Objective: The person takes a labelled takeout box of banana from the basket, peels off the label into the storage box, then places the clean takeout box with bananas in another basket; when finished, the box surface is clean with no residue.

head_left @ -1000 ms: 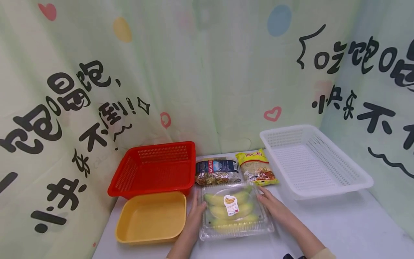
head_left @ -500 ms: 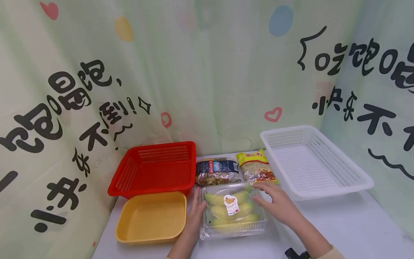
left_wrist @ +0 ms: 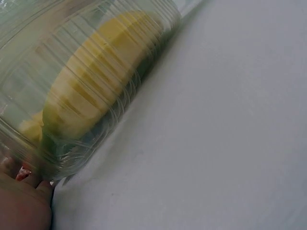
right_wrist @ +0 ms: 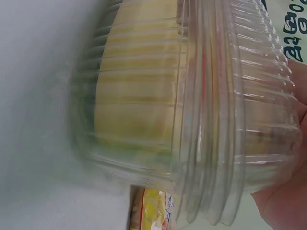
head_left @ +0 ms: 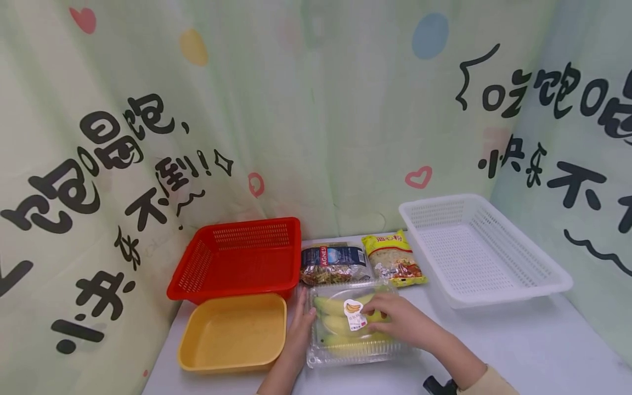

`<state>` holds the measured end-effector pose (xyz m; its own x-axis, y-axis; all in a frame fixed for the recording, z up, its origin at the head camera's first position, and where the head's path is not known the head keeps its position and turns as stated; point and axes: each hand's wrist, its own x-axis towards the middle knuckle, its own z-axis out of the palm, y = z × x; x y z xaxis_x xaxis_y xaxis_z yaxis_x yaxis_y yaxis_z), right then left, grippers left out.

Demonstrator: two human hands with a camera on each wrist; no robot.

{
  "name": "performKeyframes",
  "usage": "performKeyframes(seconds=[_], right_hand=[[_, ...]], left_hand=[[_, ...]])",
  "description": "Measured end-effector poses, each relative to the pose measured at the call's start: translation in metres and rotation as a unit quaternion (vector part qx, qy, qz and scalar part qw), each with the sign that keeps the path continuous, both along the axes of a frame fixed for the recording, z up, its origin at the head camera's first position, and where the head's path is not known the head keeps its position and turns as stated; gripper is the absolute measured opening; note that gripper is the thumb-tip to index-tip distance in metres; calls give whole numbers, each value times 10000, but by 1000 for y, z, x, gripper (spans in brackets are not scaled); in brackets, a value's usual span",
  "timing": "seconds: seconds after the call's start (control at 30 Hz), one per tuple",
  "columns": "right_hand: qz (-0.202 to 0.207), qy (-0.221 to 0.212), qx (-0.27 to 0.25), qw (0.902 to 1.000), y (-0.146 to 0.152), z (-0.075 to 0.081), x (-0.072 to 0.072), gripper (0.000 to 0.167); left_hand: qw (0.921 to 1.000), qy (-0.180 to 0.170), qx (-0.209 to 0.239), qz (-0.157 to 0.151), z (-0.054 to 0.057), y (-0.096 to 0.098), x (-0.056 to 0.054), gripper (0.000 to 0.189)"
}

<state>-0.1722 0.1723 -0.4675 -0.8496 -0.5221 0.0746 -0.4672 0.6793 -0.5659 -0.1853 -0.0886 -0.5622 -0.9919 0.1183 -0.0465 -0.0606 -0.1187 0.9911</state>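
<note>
A clear plastic clamshell box of yellow-green bananas sits on the white table in the head view. A white label with a banana picture is stuck on its lid. Along the box's left side lies my left hand, fingers pointing away and thumb by the lid's edge. My right hand reaches over the lid from the right, with bent fingertips right at the label's right edge and thumb apart from the index finger. Ribbed box walls fill much of both wrist views, a banana showing through on the left.
Behind the box lie an AGNESI pasta bag and a yellow noodle packet. At left stand a red basket and a yellow tub. A white basket is at the right, with a printed curtain behind.
My right hand has left the box's right side and moved up and leftward over the lid to the label. My left hand and the box have stayed about where they were.
</note>
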Motion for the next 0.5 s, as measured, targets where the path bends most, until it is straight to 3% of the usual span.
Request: performKeyframes(seconds=[0.3,0.5], right_hand=[[129,29,37,9999,-6,-1,-2,6],[167,300,149,9993,-9,-3,-4,6]], left_hand=[[10000,-30,-40,20,-3,0,-3,70],[10000,-20,0,4,-2,0,-1,69]])
